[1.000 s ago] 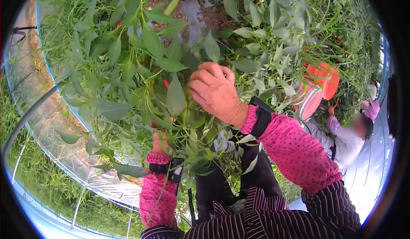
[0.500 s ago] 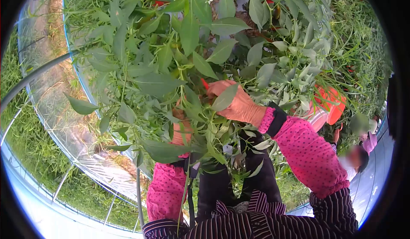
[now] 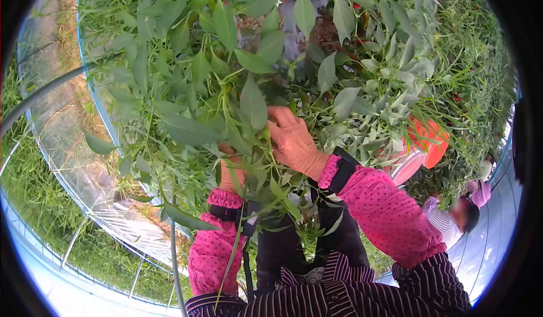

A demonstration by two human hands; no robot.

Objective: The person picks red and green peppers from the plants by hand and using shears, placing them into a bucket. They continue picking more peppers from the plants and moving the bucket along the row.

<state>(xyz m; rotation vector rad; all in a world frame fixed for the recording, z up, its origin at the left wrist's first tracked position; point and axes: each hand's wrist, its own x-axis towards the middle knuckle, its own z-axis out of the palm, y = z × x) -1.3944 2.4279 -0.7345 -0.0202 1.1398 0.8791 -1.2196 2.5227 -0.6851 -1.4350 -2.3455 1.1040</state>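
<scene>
A leafy pepper plant (image 3: pixel 226 90) fills the middle of the head view, its broad green leaves hanging over both hands. My right hand (image 3: pixel 295 144) reaches into the stems from the right. Its fingers curl in behind a large leaf, and what lies between them is hidden. Close by on the left, my left hand (image 3: pixel 232 172) is in the foliage, and leaves cover its fingers. A red pepper (image 3: pixel 356 5) shows among the leaves farther back. Pink dotted sleeves cover both forearms.
An orange-red bucket (image 3: pixel 434 144) and a pale pink container (image 3: pixel 407 167) stand among plants at right. Another person (image 3: pixel 449 221) is at the lower right. A curved grey pole (image 3: pixel 42 99) and plastic sheeting (image 3: pixel 73 141) run along the left.
My right hand has shifted slightly left and its fingers have turned in. The red pepper tip that showed beside it is out of sight there. My left hand has shifted slightly left.
</scene>
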